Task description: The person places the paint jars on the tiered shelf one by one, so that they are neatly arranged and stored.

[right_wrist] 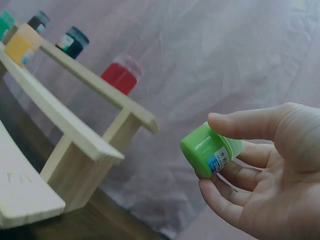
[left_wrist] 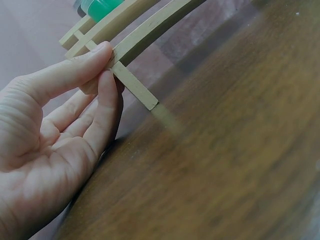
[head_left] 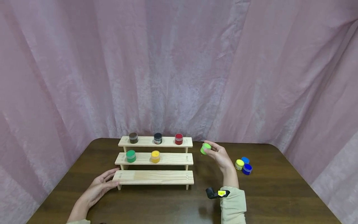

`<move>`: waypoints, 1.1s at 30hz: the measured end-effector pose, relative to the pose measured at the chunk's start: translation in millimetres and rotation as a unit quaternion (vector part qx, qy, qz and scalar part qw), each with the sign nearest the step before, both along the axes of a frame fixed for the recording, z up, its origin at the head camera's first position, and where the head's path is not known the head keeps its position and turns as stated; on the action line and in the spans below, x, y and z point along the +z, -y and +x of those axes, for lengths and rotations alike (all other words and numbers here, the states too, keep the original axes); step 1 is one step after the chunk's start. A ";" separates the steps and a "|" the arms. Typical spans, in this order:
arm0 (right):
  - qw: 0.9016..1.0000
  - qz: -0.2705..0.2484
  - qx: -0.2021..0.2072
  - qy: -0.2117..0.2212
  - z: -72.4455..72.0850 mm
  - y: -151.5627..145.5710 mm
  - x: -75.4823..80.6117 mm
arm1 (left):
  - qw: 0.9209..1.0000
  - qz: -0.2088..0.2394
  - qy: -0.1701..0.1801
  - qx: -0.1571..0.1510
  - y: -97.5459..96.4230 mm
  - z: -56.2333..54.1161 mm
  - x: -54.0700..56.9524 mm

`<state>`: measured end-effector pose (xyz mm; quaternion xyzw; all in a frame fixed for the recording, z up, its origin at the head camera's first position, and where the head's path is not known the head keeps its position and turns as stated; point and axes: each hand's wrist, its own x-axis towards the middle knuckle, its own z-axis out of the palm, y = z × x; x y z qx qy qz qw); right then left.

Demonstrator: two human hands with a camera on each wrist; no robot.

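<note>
A three-step wooden rack [head_left: 153,177] stands on the table. At the left end of its lowest step my left hand [head_left: 96,189] pinches the corner between thumb and forefinger, as the left wrist view also shows. My right hand [head_left: 222,158] holds a light green paint jar [right_wrist: 207,150] in the air, right of the rack, between thumb and fingers. The top step carries brown [head_left: 133,137], black [head_left: 158,138] and red [head_left: 179,139] paint jars. On the middle step sit a green jar [head_left: 130,156] at the left and an orange-yellow jar [head_left: 155,156] near the centre.
To the right of my right forearm, a yellow jar [head_left: 239,165], a light blue jar [head_left: 245,160] and a dark blue jar [head_left: 247,169] stand close together on the brown table [head_left: 279,186]. A pink curtain [head_left: 179,68] hangs behind the table's far edge.
</note>
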<state>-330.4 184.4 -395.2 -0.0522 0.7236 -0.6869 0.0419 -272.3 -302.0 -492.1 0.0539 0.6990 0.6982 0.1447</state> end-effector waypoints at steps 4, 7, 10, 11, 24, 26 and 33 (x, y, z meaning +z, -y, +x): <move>1.000 0.026 0.006 -0.014 2.5 4.1 8.1 | 1.000 0.000 0.000 0.001 -0.2 -0.6 1.1; 0.999 0.045 0.008 -0.029 4.0 10.8 12.8 | 1.000 0.001 -0.005 0.000 -0.5 -0.5 1.7; 0.998 0.051 0.011 -0.036 5.1 18.9 15.5 | 1.000 0.002 -0.009 0.003 -0.9 -0.5 2.1; 0.998 0.050 0.014 -0.037 5.4 21.9 16.1 | 1.000 0.002 -0.009 0.004 -1.0 -0.3 2.2; 0.997 0.058 0.053 -0.026 9.1 53.1 19.2 | 1.000 -0.004 -0.003 0.007 -2.6 0.3 1.5; 0.996 0.056 0.057 -0.033 8.9 55.9 19.1 | 1.000 -0.004 -0.003 0.009 -2.5 0.3 1.5; 0.995 0.056 0.071 -0.039 6.5 65.2 14.0 | 1.000 -0.007 -0.005 0.009 -2.0 0.6 1.6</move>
